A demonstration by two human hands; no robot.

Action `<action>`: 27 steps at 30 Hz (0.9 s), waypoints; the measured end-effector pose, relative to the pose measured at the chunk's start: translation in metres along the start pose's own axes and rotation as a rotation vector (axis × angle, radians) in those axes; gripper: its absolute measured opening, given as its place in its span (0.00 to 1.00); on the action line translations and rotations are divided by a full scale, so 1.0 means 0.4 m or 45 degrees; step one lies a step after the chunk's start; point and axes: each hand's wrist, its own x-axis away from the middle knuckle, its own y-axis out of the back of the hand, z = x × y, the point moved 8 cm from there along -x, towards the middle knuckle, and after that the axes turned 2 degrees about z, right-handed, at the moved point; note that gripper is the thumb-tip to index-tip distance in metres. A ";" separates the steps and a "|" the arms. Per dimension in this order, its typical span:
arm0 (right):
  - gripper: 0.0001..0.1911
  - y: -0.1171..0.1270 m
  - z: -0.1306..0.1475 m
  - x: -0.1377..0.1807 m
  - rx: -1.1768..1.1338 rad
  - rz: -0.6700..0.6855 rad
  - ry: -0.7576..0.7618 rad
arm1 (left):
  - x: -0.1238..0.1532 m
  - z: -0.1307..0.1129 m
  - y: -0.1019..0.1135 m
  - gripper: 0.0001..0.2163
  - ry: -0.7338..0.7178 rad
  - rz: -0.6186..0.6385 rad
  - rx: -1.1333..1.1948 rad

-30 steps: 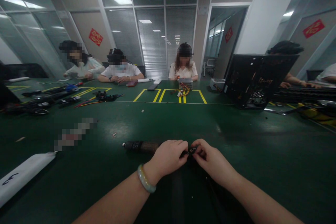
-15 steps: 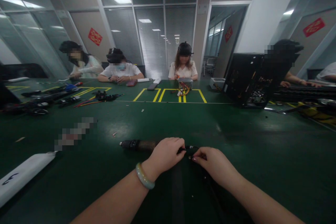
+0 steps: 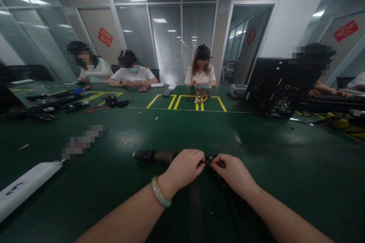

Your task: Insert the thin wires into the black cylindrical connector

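Note:
A black, pen-like electric screwdriver (image 3: pixel 163 157) with a brownish middle lies crosswise on the green table, its metal tip to the left. My left hand (image 3: pixel 186 165), wearing a jade-like bangle (image 3: pixel 160 193) at the wrist, covers its right part, thumb and fingers pinched together. Facing it, my right hand (image 3: pixel 233 171) pinches at the same spot, its fingertips almost touching the left ones. Between them shows a small dark piece with a metallic glint (image 3: pixel 207 162); its kind is too small to tell. A dark cable (image 3: pixel 226 190) runs from beneath the right hand toward me.
To the left lies a white power strip-like bar (image 3: pixel 30 186) marked 3. Dark cable bundles (image 3: pixel 45 104) lie behind it. A black computer case (image 3: pixel 268 87) stands at the right, near a grey power supply (image 3: pixel 238 90). Several people sit across the table (image 3: pixel 176 131).
My right hand has moved slightly up and its fingertips have come closer to those of the left. The glinting piece now sits between both hands. The view has shifted slightly.

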 end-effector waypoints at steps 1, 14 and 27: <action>0.06 -0.001 0.001 0.001 -0.007 0.006 0.007 | 0.001 -0.002 -0.002 0.02 -0.006 -0.002 0.008; 0.06 0.019 0.043 0.007 0.150 0.052 0.154 | -0.002 -0.016 -0.016 0.03 -0.026 -0.008 0.035; 0.05 -0.007 0.053 0.017 0.051 0.072 0.173 | 0.012 -0.013 -0.004 0.03 -0.061 0.074 0.069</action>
